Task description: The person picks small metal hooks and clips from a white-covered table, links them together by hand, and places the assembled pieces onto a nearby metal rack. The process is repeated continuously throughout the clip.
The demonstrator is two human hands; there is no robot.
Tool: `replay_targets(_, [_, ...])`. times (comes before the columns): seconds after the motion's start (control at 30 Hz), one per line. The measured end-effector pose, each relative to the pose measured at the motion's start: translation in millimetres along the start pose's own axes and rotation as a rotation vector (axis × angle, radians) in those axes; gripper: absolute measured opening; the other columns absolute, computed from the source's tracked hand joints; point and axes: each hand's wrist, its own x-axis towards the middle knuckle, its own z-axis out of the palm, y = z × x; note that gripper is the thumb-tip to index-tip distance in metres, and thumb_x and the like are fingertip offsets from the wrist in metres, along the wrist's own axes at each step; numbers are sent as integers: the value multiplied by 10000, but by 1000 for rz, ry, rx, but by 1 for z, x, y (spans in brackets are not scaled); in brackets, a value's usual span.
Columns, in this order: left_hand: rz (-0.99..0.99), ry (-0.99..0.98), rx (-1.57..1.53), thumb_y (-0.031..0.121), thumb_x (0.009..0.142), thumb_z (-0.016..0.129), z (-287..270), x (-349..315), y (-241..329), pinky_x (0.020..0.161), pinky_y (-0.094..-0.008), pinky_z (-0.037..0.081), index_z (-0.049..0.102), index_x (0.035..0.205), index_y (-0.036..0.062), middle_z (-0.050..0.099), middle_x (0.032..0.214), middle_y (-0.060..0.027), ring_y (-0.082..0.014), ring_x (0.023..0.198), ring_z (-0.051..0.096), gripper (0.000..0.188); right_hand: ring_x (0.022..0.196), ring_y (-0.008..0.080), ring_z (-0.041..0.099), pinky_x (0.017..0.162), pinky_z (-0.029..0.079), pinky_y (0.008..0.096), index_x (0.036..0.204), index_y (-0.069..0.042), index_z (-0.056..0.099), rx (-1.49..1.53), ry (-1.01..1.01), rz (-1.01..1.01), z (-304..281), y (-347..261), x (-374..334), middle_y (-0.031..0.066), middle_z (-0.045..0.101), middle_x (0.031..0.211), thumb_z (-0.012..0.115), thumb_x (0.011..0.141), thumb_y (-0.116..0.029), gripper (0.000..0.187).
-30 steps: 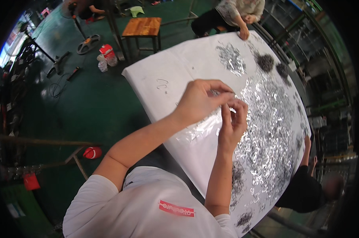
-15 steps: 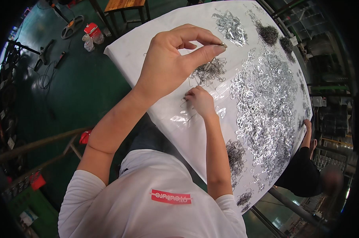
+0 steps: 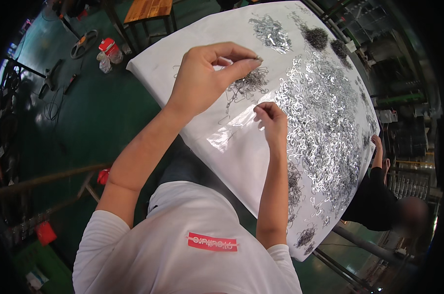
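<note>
Small bent silver metal clips [image 3: 320, 112] are mostly lying unsorted (few piles formed); left hand [image 3: 207, 78] is pinching one, right hand [image 3: 271, 120] is closing, fingertips down, on another.

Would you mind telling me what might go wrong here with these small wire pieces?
The left hand pinches a piece above a tangled clump; lifting may drag neighbours along. The right hand rests beside the loose shiny heap, so a sweep could scatter pieces over the white sheet edge.
</note>
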Motion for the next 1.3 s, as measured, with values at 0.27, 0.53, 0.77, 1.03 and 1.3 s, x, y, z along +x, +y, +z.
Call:
replay_targets(0.27, [-56,-84,25,89,819,703,27,-22,11,744,-248,479,721,979,43,723,890,-37,-96,784,637,168,691,95,587,572,426,198,944,12,654,635,-32,-214,-16,-106,-55,34,637,812,704,831,-53,139])
replay_targets(0.53, [41,-85,39,43,816,690,59,-29,25,759,-264,493,719,994,65,718,914,-46,-120,822,661,181,853,82,534,797,412,226,903,-21,648,631,131,-307,-24,-111,-60,6,604,890,702,827,-30,94])
replay_targets(0.77, [87,25,99,54,837,672,73,-33,-44,782,-258,470,717,999,53,702,923,-38,-109,871,615,168,877,79,527,808,409,229,873,-34,636,596,245,-458,-36,-111,-65,2,590,920,700,831,-27,77])
replay_targets(1.03, [362,-364,1070,99,778,602,75,-116,-197,897,-465,393,700,939,91,667,930,-23,-212,890,572,189,879,84,527,798,421,220,893,-28,647,570,288,-528,-45,-120,-63,11,579,936,718,816,-23,105])
replay_targets(1.3, [-58,-321,928,117,811,616,77,-82,-183,872,-401,435,697,947,39,676,859,-63,-198,835,607,176,854,79,537,739,463,226,886,-4,643,513,252,-529,-39,-118,-64,22,561,981,708,821,-12,92])
